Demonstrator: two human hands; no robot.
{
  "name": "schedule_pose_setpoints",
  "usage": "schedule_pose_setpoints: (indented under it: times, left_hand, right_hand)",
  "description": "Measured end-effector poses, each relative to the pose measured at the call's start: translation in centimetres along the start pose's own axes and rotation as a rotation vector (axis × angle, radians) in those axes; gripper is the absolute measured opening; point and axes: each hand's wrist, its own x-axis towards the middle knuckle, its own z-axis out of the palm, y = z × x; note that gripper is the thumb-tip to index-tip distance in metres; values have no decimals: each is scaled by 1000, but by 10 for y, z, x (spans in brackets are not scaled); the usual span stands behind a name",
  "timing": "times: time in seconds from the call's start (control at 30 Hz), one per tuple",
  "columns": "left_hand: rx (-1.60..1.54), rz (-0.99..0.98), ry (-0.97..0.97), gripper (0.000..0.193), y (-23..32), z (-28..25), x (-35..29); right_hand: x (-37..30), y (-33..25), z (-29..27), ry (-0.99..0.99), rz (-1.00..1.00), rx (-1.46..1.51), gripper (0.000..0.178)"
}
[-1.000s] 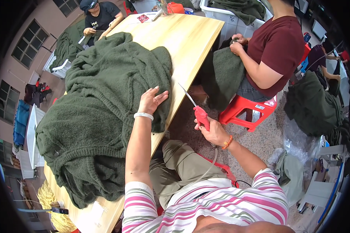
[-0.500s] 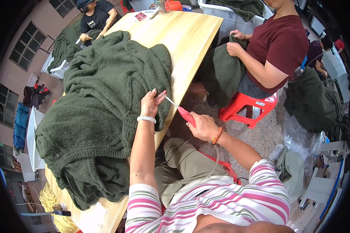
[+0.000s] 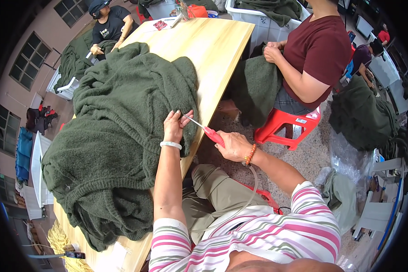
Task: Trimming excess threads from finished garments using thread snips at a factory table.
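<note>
A big heap of dark green knitted garments (image 3: 122, 131) covers the near half of a long wooden table (image 3: 213, 50). My left hand (image 3: 174, 127), with a white bangle at the wrist, presses fingers-down on the heap's right edge and pinches the knit. My right hand (image 3: 231, 146) grips a red-handled tool (image 3: 208, 131) with a thin metal tip and a clear hose running back from it. The metal tip touches the knit just beside my left fingertips.
A person in a dark red top (image 3: 317, 54) sits on a red plastic stool (image 3: 285, 124) to the right, holding green knit. Another person in black (image 3: 109, 25) sits at the table's far left. White bins of green garments (image 3: 267, 11) stand behind; more green piles (image 3: 362, 113) lie on the floor at right.
My right hand has brought the red tool up and left, from beside the table edge to my left fingertips. My left hand has shifted slightly along the knit's edge.
</note>
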Motion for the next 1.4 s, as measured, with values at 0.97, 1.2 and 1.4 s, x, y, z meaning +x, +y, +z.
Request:
schedule_pose_setpoints:
  times: [0.97, 1.2, 1.4]
  left_hand:
    - [7, -239, -16, 13, 19, 13, -58]
    - [40, -143, 7, 12, -6, 2, -42]
    - [61, -105, 2, 11, -15, 1, -42]
  right_hand:
    - [-49, 31, -2, -20, -6, 212, 31]
    - [-51, 16, -1, -9, -44, 87, 28]
    - [-44, 7, -3, 13, 4, 10, 29]
